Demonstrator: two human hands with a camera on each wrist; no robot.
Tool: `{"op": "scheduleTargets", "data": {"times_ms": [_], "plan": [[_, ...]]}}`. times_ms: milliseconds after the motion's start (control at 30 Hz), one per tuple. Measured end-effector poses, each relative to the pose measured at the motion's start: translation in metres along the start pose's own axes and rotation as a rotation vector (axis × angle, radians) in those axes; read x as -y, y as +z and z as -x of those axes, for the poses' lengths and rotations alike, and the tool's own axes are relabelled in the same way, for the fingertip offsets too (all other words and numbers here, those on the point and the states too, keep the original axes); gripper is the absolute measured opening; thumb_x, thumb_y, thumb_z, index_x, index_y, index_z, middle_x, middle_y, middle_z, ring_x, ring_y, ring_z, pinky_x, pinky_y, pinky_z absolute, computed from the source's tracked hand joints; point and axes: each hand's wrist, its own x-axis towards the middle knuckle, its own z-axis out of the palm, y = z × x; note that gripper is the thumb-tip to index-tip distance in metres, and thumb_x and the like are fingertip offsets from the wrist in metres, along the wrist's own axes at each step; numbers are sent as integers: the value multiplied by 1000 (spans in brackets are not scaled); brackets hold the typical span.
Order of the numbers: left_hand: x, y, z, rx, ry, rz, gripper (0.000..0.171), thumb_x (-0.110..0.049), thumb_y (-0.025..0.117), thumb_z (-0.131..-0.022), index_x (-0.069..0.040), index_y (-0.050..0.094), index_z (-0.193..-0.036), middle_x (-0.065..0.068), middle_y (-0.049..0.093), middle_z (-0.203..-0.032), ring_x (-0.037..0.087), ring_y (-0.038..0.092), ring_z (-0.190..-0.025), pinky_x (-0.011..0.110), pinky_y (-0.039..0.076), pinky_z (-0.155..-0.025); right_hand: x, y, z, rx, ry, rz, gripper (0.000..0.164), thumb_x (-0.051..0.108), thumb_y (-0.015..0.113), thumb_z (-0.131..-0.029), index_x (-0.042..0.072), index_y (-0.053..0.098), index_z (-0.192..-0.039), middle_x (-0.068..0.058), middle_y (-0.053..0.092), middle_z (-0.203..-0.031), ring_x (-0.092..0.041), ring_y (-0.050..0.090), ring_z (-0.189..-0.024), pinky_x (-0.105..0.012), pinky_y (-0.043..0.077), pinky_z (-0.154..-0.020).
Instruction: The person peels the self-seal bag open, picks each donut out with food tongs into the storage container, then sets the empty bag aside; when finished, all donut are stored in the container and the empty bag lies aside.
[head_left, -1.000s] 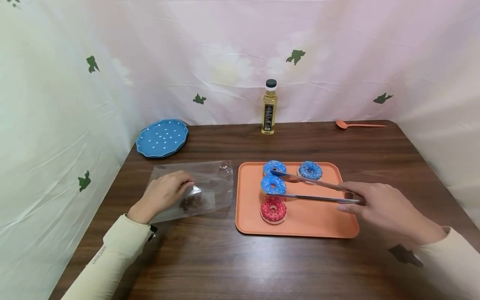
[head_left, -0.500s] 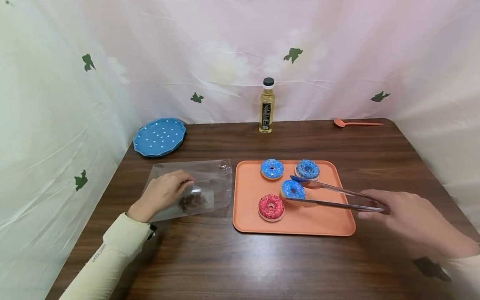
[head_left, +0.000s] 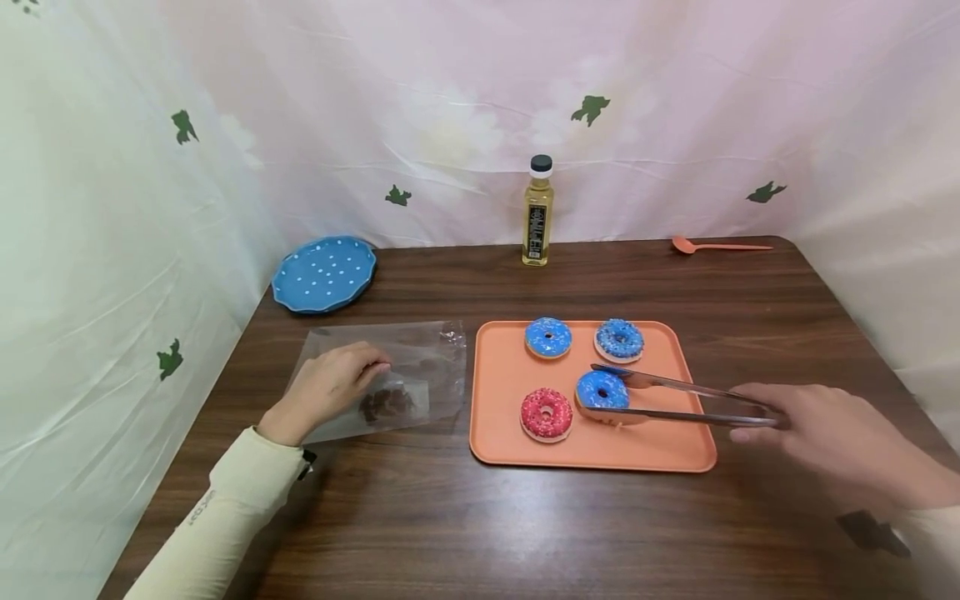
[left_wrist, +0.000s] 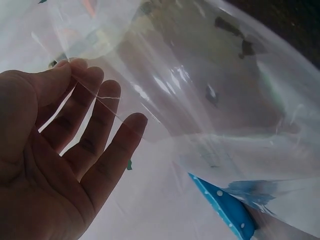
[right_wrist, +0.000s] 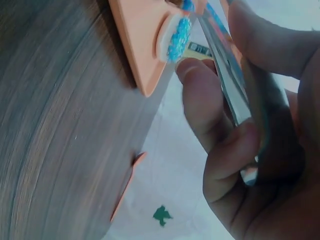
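Note:
With thumb and fingers my left hand [head_left: 333,383] pinches the edge of a clear plastic bag [head_left: 442,375]; the left wrist view shows the film spread from the fingertips. My right hand [head_left: 832,433] grips metal tongs [head_left: 675,415], whose arms lie on both sides of a light blue donut [head_left: 588,388] over an orange tray [head_left: 498,379]. Whether that donut touches the tray I cannot tell. Another light blue donut [head_left: 537,337] lies at the tray's back, beside a darker blue sprinkled donut [head_left: 607,345]. A red sprinkled donut [head_left: 533,415] sits nearer the front.
A blue dotted plate [head_left: 307,283] stands at the back left. An oil bottle [head_left: 536,225] is upright at the back edge, and an orange spoon [head_left: 727,247] lies at the back right. Curtains [head_left: 450,100] surround the brown table [head_left: 480,525].
Between the tongs, the light blue donut has moved right and slightly forward, away from the back light blue one. My right hand has drawn rightward. My left hand stays at the bag.

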Motion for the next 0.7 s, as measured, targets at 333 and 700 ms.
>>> {"op": "scheduleTargets", "data": {"times_ms": [333,700], "plan": [[1,-2,-1,28,-31,2,13,-23,66,-100,-16,75,-106,-3,70,-98,16,68,-84,44,55,-65,-25,-8,15,-9,4,30,55,52,77,-84,17,69,-125,17,64,-79,-4,55,-74,-35,44,-62],[-2,4,-2,61,-37,0,12,-24,67,-99,-17,75,-104,-6,68,-95,15,66,-84,45,55,-67,-31,-13,21,44,25,34,57,48,78,-84,14,67,-128,17,63,-81,-6,51,-74,-33,42,-63]]}}
